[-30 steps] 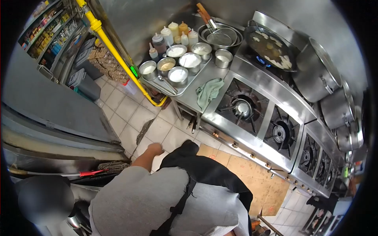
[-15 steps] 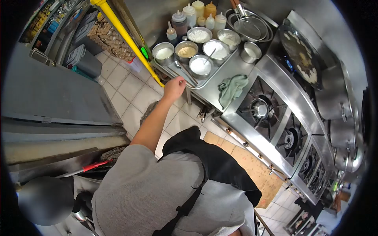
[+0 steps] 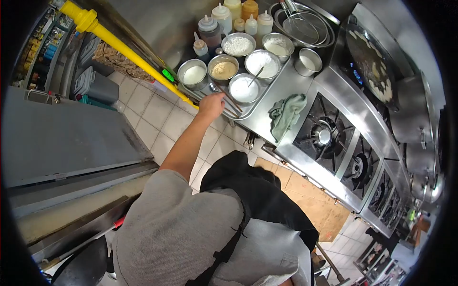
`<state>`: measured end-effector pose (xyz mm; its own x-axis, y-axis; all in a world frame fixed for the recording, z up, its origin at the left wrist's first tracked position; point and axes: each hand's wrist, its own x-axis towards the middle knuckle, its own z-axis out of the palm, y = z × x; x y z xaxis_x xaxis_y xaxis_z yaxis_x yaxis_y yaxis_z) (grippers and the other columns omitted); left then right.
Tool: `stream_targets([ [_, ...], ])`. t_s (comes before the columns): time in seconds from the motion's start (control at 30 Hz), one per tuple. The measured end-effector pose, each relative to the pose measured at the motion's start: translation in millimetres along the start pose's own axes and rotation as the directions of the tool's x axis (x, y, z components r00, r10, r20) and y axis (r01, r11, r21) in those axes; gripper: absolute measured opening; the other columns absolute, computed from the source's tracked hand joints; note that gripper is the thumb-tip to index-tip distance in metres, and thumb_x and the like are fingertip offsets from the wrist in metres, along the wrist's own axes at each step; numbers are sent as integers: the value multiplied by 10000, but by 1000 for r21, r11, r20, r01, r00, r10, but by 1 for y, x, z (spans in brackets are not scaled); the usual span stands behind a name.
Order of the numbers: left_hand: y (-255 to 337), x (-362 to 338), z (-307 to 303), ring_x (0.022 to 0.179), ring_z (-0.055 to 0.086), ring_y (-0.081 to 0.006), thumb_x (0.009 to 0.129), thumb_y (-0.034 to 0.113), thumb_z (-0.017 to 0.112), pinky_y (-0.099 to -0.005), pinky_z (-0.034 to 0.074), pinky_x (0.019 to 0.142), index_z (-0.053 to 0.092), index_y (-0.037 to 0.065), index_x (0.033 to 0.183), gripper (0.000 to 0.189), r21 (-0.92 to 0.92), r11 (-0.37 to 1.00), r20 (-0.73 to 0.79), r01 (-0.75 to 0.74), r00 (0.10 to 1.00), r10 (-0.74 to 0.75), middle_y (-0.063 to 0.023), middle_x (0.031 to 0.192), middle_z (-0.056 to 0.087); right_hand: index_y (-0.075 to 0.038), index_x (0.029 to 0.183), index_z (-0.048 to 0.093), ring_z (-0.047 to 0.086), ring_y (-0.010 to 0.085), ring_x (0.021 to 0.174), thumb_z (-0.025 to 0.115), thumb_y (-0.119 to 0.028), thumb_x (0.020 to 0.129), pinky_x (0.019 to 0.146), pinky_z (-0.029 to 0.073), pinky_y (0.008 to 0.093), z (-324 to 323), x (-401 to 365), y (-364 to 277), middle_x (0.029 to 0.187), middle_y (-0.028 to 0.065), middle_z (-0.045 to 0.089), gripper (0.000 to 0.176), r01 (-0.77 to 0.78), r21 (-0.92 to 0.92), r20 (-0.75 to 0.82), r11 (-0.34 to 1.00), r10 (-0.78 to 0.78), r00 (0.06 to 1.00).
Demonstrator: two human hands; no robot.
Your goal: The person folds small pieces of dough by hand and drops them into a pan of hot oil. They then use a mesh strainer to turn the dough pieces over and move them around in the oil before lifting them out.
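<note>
My left hand [image 3: 212, 105] is at the near left edge of a metal tray [image 3: 248, 113], its fingers curled together beside thin utensil handles [image 3: 231, 103]. What they hold, if anything, is hidden. Behind it on the tray stand several metal bowls: one with white liquid [image 3: 194, 75], one with tan powder [image 3: 224, 70], one with white contents and a spoon [image 3: 244, 89], and others with white powder [image 3: 262, 65]. A spoon [image 3: 213, 87] lies near my fingers. My right hand is out of view.
Squeeze bottles [image 3: 210, 31] and strainers [image 3: 300, 29] stand behind the bowls. A green cloth [image 3: 287, 114] lies between tray and stove [image 3: 324, 137]. A pan [image 3: 369, 66] holds food pieces over a blue flame. A yellow pipe [image 3: 129, 52] runs along the left.
The view has shifted and turned a little. My left hand has come closer to the utensil handles at the tray's edge, its fingers still curled.
</note>
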<state>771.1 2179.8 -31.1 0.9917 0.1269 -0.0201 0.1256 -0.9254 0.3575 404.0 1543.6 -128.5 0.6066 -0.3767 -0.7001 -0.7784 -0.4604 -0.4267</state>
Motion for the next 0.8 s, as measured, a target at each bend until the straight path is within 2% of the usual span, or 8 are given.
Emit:
stream_targets([
  [0.2,2,-2,-2,923,654,-350,834,190,632,-459,527,788,658,117,1036,217,58,998,54,34,998,-37,-140,1053,677,23,923,671,652,182,631,624,-203,911,574,514,304,6,32,-16,790,119,708,231,60,30,9,998,-60,998],
  [0.27,0,2,1,892,652,-359,809,179,645,-474,526,759,618,75,939,169,119,993,49,-3,999,-2,-147,957,669,24,921,672,653,182,632,625,-203,910,575,515,305,5,44,-16,790,119,709,232,81,42,8,996,-82,997],
  [0.37,-4,2,1,880,655,-342,802,173,662,-463,529,757,655,104,977,189,96,995,-13,-2,1000,4,-132,953,666,24,919,673,654,182,634,626,-204,909,577,516,306,0,53,-17,789,119,710,233,92,73,8,993,-93,996],
  [0.43,1,-3,-6,863,654,-337,799,174,666,-460,527,744,653,99,975,192,120,993,-22,1,1000,2,-132,949,667,22,891,686,661,165,653,631,-203,900,600,523,294,-1,59,-18,780,108,713,232,-50,237,85,970,30,996],
  [0.5,8,-7,-11,846,654,-332,797,174,670,-457,525,732,651,93,973,195,141,990,-34,-2,999,7,-132,944,668,19,883,686,660,162,653,638,-209,896,603,523,286,7,66,-13,773,105,711,234,-31,214,86,976,12,996],
  [0.67,11,-18,-20,805,649,-333,821,221,683,-443,512,699,612,66,867,176,-119,981,-191,154,966,-175,-128,856,662,9,850,688,656,147,653,670,-236,877,609,522,256,34,89,57,743,94,703,247,53,1,122,999,-53,991],
  [0.77,35,-5,-51,668,594,-306,861,275,683,-412,470,618,567,51,783,264,-289,954,-397,78,897,-194,-121,714,601,11,845,687,652,145,649,679,-244,868,603,518,260,45,91,77,737,91,701,257,35,21,111,999,-37,993],
  [0.8,43,5,-63,668,594,-306,861,275,683,-412,470,618,567,51,783,264,-294,954,-394,67,900,-184,-121,714,601,12,843,687,651,144,647,681,-247,865,601,517,261,45,90,82,735,90,700,260,29,35,99,999,-32,995],
])
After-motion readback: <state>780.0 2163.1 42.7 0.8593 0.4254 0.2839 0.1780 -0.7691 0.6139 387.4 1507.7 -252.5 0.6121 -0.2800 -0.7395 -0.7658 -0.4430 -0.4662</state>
